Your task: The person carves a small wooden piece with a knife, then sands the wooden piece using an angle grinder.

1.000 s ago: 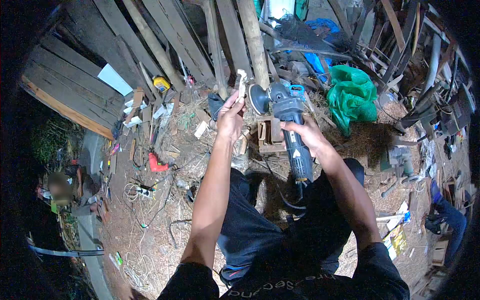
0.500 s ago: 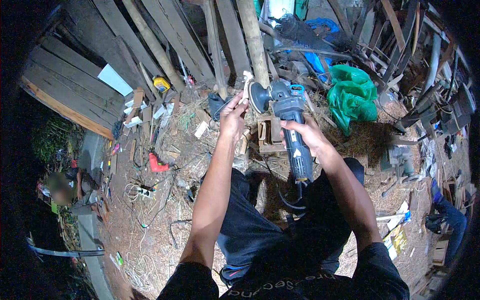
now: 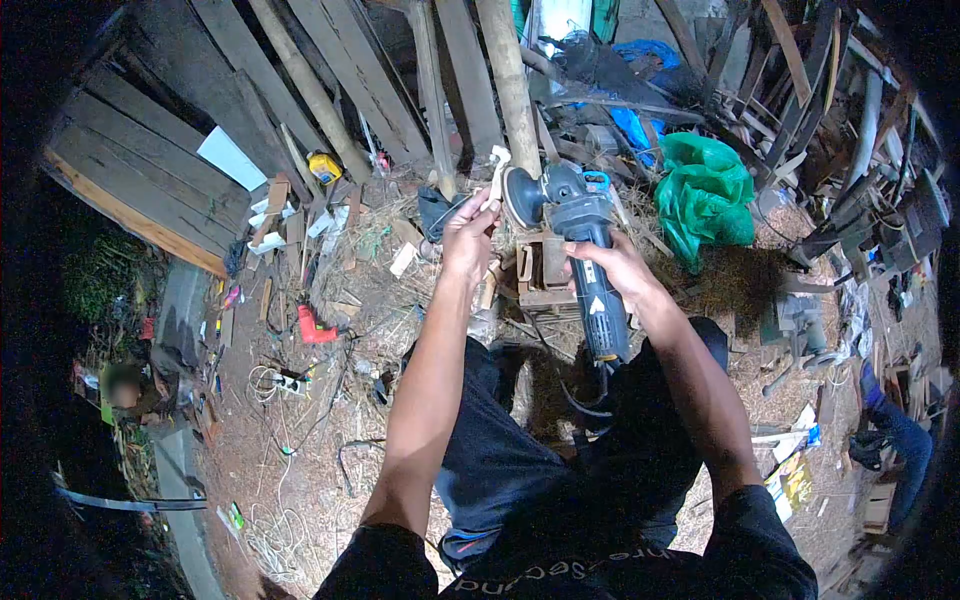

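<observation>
My right hand (image 3: pixel 612 268) is wrapped round the body of a dark angle grinder (image 3: pixel 600 320), its head pointing away from me. The grinder carries a round black disc pad (image 3: pixel 522 198) that faces left. My left hand (image 3: pixel 470 228) pinches a small, pale carved wooden piece (image 3: pixel 498 170) upright, right at the face of the pad. The lower end of the piece is hidden by my fingers. Below the grinder's head stands a small wooden block stand (image 3: pixel 545 265). The grinder's cord (image 3: pixel 575 400) curves down by my knee.
A green plastic sheet (image 3: pixel 705 195) lies to the right, near piled wood scraps. On the ground at left are a red power drill (image 3: pixel 316 326), a yellow tape measure (image 3: pixel 323 167) and loose cords (image 3: pixel 280 540). Planks (image 3: pixel 350 70) lean at the back. Another person (image 3: pixel 125 388) is at far left.
The wooden piece has shifted slightly in my left hand beside the pad. The grinder stays almost in place, with only a slight shift. The person at far left has moved a little.
</observation>
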### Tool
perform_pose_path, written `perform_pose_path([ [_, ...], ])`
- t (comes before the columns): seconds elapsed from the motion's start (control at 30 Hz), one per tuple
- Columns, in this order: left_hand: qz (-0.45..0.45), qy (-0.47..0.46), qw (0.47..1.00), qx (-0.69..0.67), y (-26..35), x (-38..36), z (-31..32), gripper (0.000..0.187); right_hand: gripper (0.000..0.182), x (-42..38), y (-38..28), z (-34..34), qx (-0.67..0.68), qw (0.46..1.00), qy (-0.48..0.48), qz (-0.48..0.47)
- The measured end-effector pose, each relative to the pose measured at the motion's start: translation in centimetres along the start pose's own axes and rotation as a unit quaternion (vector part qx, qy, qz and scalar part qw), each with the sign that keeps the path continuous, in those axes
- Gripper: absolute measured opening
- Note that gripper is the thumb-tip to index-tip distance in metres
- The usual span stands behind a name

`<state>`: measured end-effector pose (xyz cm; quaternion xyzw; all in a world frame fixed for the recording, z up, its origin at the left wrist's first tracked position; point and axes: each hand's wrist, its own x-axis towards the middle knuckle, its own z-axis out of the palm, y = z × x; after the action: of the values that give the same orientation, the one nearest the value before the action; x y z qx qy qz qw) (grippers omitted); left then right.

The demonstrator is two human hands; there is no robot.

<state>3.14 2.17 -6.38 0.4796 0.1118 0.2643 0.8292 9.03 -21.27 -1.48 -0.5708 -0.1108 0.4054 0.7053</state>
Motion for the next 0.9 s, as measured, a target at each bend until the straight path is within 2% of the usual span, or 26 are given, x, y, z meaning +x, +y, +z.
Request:
perform_pose_path([
  [0.13, 0.025, 0.023, 0.999, 0.01, 0.8, 0.0, 0.2, 0.029, 0.038, 0.5, 0.5, -0.4, -0.047, 0.999, 0.01, 0.003],
  [0.23, 0.065, 0.08, 0.986, 0.134, 0.8, 0.3, -0.6, 0.029, 0.037, 0.3, 0.7, -0.3, -0.096, 0.993, 0.019, -0.069],
  [0.33, 0.096, 0.074, 0.973, 0.197, 0.8, 0.4, -0.9, 0.028, 0.041, 2.3, 3.0, -1.4, -0.295, 0.913, 0.14, -0.244],
  [0.43, 0.102, 0.068, 0.969, 0.216, 0.8, 0.3, -0.5, 0.024, 0.047, 2.3, 2.7, -1.8, -0.342, 0.903, 0.174, -0.196],
  [0.53, 0.082, 0.065, 0.968, 0.23, 0.6, 0.4, -0.4, 0.024, 0.051, 1.4, 1.8, -1.1, -0.37, 0.876, 0.212, -0.225],
  [0.73, 0.058, 0.031, 0.973, 0.22, 0.0, 0.5, -0.5, 0.024, 0.06, 2.1, 2.4, -1.4, -0.379, 0.861, 0.185, -0.284],
  [0.9, 0.053, 0.003, 0.967, 0.25, 0.2, 0.0, -0.2, 0.024, 0.056, 1.4, 1.7, -1.0, -0.371, 0.86, 0.195, -0.29],
])
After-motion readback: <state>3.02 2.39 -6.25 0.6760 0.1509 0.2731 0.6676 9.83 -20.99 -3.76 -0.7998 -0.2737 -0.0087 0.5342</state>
